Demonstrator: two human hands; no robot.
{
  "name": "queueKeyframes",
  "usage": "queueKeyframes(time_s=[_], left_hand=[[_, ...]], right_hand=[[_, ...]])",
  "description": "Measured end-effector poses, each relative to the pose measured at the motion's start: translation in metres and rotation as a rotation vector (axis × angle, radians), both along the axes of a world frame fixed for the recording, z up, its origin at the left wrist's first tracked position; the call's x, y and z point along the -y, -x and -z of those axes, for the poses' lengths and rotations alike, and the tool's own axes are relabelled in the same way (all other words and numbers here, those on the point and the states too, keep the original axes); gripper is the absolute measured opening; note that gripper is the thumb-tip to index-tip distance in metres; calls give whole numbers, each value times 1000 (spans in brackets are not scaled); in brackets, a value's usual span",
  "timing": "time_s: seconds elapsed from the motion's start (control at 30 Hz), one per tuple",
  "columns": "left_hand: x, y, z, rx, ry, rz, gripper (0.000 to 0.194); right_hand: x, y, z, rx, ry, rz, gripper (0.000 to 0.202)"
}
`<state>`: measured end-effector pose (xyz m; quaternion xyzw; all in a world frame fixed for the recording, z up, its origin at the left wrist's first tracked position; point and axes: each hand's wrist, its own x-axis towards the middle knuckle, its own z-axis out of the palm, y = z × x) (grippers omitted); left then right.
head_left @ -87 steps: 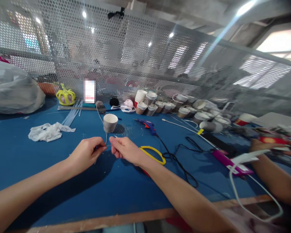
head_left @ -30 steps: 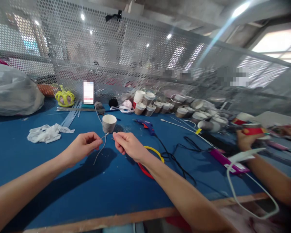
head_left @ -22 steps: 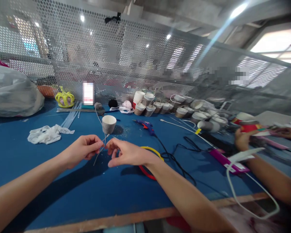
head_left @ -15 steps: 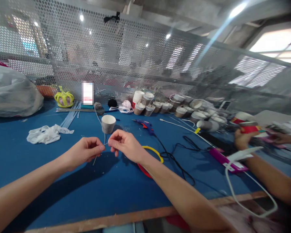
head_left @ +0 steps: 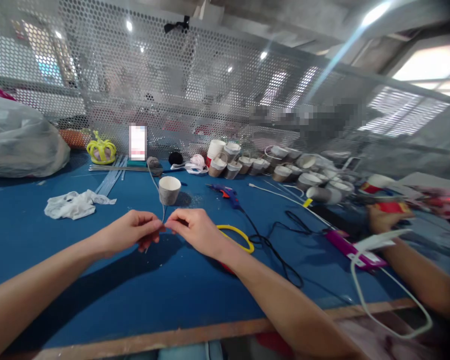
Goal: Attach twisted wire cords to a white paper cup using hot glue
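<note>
My left hand (head_left: 137,230) and my right hand (head_left: 189,226) meet just in front of a grey-wrapped paper cup (head_left: 169,192). Both pinch a grey yarn (head_left: 163,212), their fingertips almost touching. A short thin end pokes out below my left fingers; whether it is yarn or a thin stick I cannot tell. From the fingers the strand runs back past the cup's left side to a small grey yarn ball (head_left: 153,162). The cup stands upright, apart from both hands. Right of it lies a blue glue gun (head_left: 227,194) with a black cord.
Yellow-handled tool (head_left: 238,234) lies by my right forearm. Crumpled white cloth (head_left: 70,205) and clear glue sticks (head_left: 110,180) lie left. Several wrapped cups (head_left: 281,172) line the mesh panel (head_left: 210,90). A purple power strip (head_left: 354,249) and a co-worker's hand (head_left: 384,217) are right.
My fingertips have come closer together on the yarn. Less of the thin end shows below my left hand. The co-worker's hand has shifted slightly, and the view has moved a little.
</note>
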<state>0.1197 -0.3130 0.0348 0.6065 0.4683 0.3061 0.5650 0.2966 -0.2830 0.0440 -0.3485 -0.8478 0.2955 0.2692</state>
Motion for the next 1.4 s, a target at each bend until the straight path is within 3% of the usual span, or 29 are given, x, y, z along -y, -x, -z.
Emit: queueKeyframes(time_s=[0.13,0.23,0.37,0.47,0.53,0.63,0.83,0.9,1.07,1.13,1.27,1.33,1.4], left_hand=[[-9,18,-11,2,37,-60,41],[-13,27,-14,-88,-19,-15,36],[-12,25,-8,-194,-138,9,27],[-8,15,-2,-276,-237,11,27],[-5,10,0,-357,-336,21,27],[-2,5,0,-507,-492,-6,27],[1,1,3,-593,-580,-83,28],[3,-4,6,-502,-533,-134,31],[4,-11,18,-69,-230,-156,33],[2,-9,19,-129,-281,-129,32],[0,-5,16,-458,-505,-121,24],[3,-7,17,-435,-448,-122,25],[5,-12,19,-249,-301,-123,28]], right_hand=[[-6,-7,-5,-88,14,143,20],[-14,-13,-8,-95,-45,220,22],[-17,-13,-6,53,-448,267,15],[-12,-4,3,189,-698,134,20],[-9,2,11,291,-705,58,25],[-7,7,21,354,-666,72,36],[-6,7,25,295,-605,135,38],[-6,6,26,264,-579,176,39],[-9,4,28,226,-569,229,39],[-11,2,27,267,-596,237,40],[-11,3,27,333,-645,233,43],[-10,4,27,308,-629,234,42],[-8,5,28,269,-602,244,40]])
